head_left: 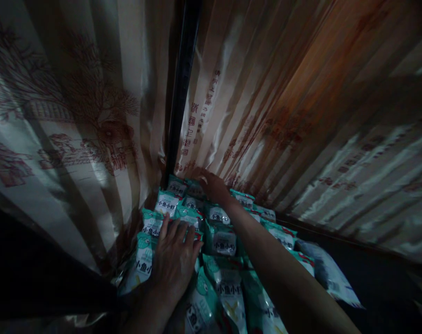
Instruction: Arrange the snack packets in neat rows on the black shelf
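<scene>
Green snack packets [224,243] lie in close, overlapping rows in the corner between two curtains [73,120], below a dark pole [183,88]. Each packet leans on its neighbour – presumably to save room and keep the rows steady – and most show their printed fronts upward.

The left hand [174,253] lies palm down over the near-left packets, fingers spread and closed on nothing visible; its placing suggests steadying or flattening. The right hand [212,185] reaches to the farthest row, by the curtain foot, fingers bent; whether it grips a packet cannot be told.

A blue-and-white bag [331,273] lies apart from the hands, at the right edge of the rows.

Writing: the packets read 小鱼小虾; smaller print is illegible. The curtains carry reddish line drawings of trees and buildings, plus columns of characters – 上 and 乃 legible, others uncertain.
</scene>
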{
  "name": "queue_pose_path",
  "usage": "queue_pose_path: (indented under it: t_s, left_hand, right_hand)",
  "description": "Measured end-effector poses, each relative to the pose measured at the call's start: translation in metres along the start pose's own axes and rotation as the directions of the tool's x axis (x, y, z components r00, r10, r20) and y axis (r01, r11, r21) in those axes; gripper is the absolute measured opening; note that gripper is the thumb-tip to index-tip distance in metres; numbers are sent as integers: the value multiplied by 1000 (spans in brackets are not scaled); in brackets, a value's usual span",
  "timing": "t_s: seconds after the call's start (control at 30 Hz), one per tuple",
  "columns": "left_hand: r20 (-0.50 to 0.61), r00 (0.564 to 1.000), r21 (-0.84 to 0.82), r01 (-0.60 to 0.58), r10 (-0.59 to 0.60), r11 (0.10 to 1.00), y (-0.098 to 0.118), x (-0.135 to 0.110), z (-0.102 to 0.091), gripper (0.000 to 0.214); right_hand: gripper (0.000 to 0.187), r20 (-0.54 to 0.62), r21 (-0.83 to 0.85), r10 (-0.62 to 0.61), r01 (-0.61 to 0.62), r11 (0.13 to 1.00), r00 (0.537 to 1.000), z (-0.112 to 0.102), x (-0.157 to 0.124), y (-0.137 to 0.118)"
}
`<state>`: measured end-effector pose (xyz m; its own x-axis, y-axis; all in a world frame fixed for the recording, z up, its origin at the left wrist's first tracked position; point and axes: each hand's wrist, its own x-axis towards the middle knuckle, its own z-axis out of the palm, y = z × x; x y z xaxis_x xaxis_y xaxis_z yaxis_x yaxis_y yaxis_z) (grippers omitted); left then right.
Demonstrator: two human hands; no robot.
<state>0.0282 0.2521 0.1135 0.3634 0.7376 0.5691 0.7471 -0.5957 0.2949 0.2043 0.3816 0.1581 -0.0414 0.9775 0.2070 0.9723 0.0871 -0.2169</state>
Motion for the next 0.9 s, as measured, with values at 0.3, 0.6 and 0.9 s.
queue_pose_path:
  t_s: [0.3, 0.6, 0.9]
  left_hand:
    - [-236, 962, -70, -161, 140, 985, 12, -12, -14, 20]
    - [-118, 986, -274, -147, 119, 950, 28, -43, -29, 26]
    - [-104, 987, -327, -147, 119, 934, 18, -38, -32, 27]
  right_hand:
    - [30, 151, -128, -118, 138, 982, 982, -27, -57, -6]
    - [42, 175, -95, -53, 70, 993, 983, -12, -69, -4]
    - [39, 238, -175, -17, 60, 983, 971, -11, -69, -17]
